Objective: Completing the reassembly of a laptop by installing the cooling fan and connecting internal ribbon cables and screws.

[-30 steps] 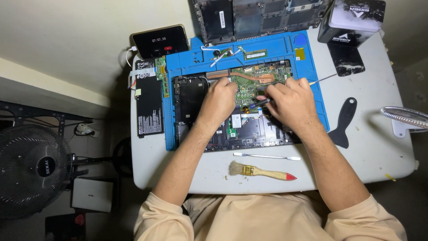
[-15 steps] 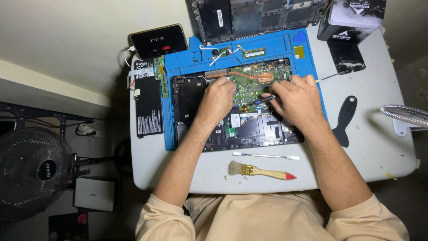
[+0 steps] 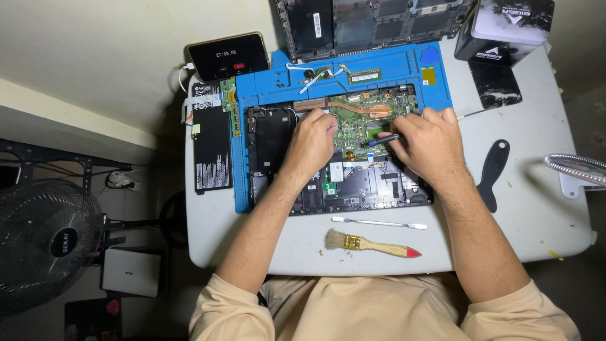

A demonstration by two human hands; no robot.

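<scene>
An opened laptop base (image 3: 353, 183) lies on a blue work mat (image 3: 391, 66), its green circuit board (image 3: 356, 120) and copper heat pipe (image 3: 360, 108) exposed. My left hand (image 3: 312, 142) rests on the board's left part with fingers curled down onto it. My right hand (image 3: 426, 142) grips a slim dark tool (image 3: 384, 140) whose tip points left onto the board. What lies under my left fingers is hidden.
A metal spudger (image 3: 379, 222) and a wooden-handled brush (image 3: 369, 244) lie near the front edge. A black battery pack (image 3: 211, 145) sits left, a phone (image 3: 227, 55) behind it. A black pry tool (image 3: 492, 172), dark boxes (image 3: 505, 28) and a removed laptop cover (image 3: 372, 22) stand right and back. A fan (image 3: 50, 243) is on the floor.
My hands stay on the board with only slight shifts; the right hand has edged a little with the tool. The view has moved slightly.
</scene>
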